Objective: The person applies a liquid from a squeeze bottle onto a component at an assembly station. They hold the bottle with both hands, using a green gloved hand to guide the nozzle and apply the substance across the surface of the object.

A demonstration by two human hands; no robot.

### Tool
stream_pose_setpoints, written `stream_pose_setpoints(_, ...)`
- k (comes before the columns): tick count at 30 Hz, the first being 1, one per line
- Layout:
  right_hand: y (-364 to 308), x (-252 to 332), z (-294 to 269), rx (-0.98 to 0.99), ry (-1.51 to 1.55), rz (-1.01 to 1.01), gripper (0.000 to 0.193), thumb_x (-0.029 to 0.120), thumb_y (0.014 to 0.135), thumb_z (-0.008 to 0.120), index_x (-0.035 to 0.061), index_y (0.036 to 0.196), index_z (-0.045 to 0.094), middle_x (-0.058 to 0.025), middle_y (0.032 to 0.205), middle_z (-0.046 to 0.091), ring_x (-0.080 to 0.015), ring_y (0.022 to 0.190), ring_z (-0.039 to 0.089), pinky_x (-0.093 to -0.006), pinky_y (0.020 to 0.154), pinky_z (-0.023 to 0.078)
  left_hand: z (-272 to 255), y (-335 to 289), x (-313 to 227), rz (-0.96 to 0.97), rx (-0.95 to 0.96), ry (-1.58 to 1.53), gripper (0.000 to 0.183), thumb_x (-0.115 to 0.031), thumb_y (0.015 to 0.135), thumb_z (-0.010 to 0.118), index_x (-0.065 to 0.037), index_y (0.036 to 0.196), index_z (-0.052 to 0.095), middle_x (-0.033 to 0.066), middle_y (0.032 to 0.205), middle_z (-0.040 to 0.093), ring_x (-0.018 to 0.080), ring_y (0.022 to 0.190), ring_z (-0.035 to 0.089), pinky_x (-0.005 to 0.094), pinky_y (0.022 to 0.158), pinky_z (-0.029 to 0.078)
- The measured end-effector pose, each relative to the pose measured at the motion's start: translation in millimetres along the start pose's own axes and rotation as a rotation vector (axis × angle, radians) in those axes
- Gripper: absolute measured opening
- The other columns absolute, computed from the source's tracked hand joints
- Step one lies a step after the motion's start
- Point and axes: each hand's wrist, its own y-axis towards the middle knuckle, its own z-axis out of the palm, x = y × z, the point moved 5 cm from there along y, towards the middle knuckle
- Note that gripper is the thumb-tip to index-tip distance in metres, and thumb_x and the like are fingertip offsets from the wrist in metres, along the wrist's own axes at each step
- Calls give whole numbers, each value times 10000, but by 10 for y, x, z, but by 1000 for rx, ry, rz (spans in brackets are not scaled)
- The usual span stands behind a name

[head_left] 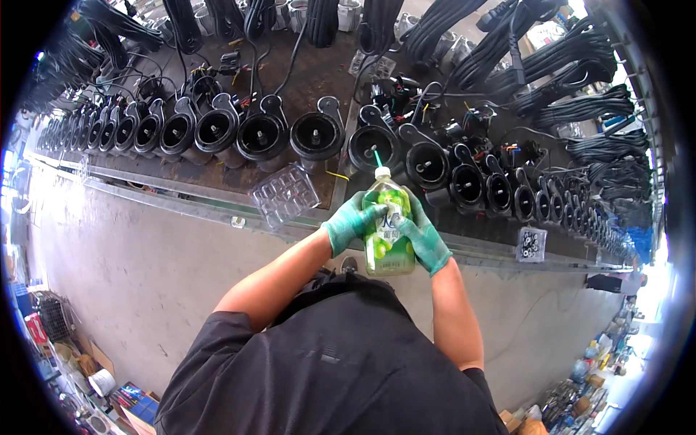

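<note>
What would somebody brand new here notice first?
Probably the green bottle in the middle, held between the gloved left hand and right hand, its thin spout showing against a black cup. Next, the long row of black cups along the workbench's near side. Thick bundles of black cable crowd its far side.

Wears a loose black shirt (326,362) with short sleeves (217,337) and a small greyish mark (330,356), wrist-length green gloves (341,230) over the left hand (353,220) and right hand (425,235), and a dark shoe (349,264).
</note>
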Motion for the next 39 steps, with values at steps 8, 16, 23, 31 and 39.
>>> stream_pose_setpoints(8,-523,28,-235,-205,59,-61,827,216,984,750,128,1663,287,-76,1557,483,-193,1414,478,-363,1193,403,440,138,102,-91,86,165,655,-339,950,800,-7,1437,513,108,1278,668,177,1143,665,352,968,582)
stream_pose_setpoints(16,-483,-35,-467,-328,162,-85,772,205,971,761,90,1624,367,-79,1501,534,-182,1359,528,-349,1162,439,591,487,165,-189,136,67,590,-264,981,751,-8,1464,529,94,1285,683,182,1138,686,351,979,579)
stream_pose_setpoints(23,-445,-118,-435,-343,187,-102,766,198,962,773,91,1614,385,-75,1488,549,-185,1344,544,-348,1144,462,470,502,185,-182,140,160,579,-268,974,764,-3,1443,554,91,1289,681,176,1143,678,348,1004,562)
stream_pose_setpoints(31,-539,-102,-522,-310,192,-110,806,221,968,770,111,1640,340,-66,1527,511,-187,1388,503,-355,1178,422,582,535,250,-153,204,111,619,-282,954,785,7,1436,526,106,1310,665,173,1164,663,343,1012,554)
stream_pose_setpoints(39,-1030,-121,-890,-429,173,-182,798,206,1009,708,89,1665,267,-84,1570,469,-202,1412,479,-369,1190,409,1173,616,482,-182,258,212,646,-294,963,782,22,1455,507,109,1292,659,177,1155,658,346,989,563)
